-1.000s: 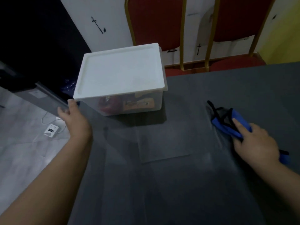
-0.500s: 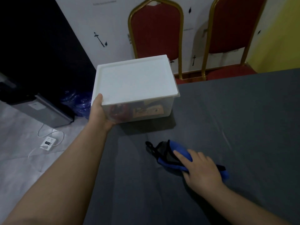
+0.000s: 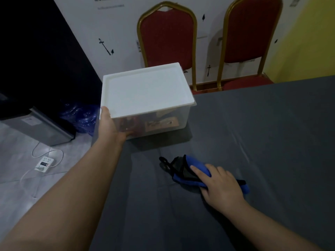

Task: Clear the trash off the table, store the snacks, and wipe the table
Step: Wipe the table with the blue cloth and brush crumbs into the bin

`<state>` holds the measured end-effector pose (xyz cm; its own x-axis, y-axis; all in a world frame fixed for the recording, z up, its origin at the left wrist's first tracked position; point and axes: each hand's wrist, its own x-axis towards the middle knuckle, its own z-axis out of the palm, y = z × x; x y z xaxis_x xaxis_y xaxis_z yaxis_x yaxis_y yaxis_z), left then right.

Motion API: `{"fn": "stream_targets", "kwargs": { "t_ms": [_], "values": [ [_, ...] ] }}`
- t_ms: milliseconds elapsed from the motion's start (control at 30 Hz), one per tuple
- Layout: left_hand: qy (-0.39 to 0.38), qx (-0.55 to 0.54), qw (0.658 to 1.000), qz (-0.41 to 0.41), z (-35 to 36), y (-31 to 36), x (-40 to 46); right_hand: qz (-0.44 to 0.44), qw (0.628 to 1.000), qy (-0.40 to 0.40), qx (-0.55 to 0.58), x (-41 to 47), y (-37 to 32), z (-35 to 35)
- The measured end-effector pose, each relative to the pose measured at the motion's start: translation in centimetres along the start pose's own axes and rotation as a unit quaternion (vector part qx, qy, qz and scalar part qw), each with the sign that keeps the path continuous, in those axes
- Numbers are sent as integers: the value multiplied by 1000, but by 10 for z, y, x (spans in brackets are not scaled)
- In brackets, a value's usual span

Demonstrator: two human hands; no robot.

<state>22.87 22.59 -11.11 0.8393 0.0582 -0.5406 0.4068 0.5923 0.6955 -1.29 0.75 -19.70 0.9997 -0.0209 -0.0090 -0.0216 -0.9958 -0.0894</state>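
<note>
A clear plastic storage box with a flat white lid (image 3: 145, 91) stands at the far left corner of the dark grey table (image 3: 253, 133), the lid closed on it. Through its near wall show the stored snacks (image 3: 161, 122), a red packet and a tan one, though their details are too dim to read. The left hand (image 3: 110, 125) holds the box at its near left corner, the thumb up against the edge of the lid and the fingers curled round the side and underneath. Half a second ago it held the same corner, and a second ago it was only reaching towards the box, apart from it.

The right hand (image 3: 221, 185) rests flat on a blue cleaning cloth with black trim and a black loop (image 3: 183, 171), the fingers straight and pressing it onto the table in front of the box. A second ago the cloth and this hand were well to the right on the table; since then they have crossed to the middle, near the box, and little has changed over the last half second.

Behind the table stand two red padded chairs with gold metal frames (image 3: 168, 38) against a white wall. On the pale floor at the left lie a white power strip with its cable (image 3: 44, 163), a grey bin (image 3: 45, 127) and a blue plastic bag (image 3: 79, 116).
</note>
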Motion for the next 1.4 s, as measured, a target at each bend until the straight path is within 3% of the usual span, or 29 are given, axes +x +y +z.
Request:
{"fn": "stream_targets", "kwargs": {
  "t_ms": [367, 800, 1100, 1400],
  "values": [
    [7, 8, 999, 45, 39, -39, -26, 122, 992, 0, -16, -7, 78, -8],
    [-85, 17, 995, -38, 180, -154, -82, 261, 965, -28, -11, -35, 234, -34],
    [-30, 7, 998, -56, 241, -220, -87, 241, 970, -10, 14, -43, 276, -33],
    [-12, 25, 998, -48, 238, -235, -81, 237, 971, 1, 16, -43, 276, -27]
  ]
}}
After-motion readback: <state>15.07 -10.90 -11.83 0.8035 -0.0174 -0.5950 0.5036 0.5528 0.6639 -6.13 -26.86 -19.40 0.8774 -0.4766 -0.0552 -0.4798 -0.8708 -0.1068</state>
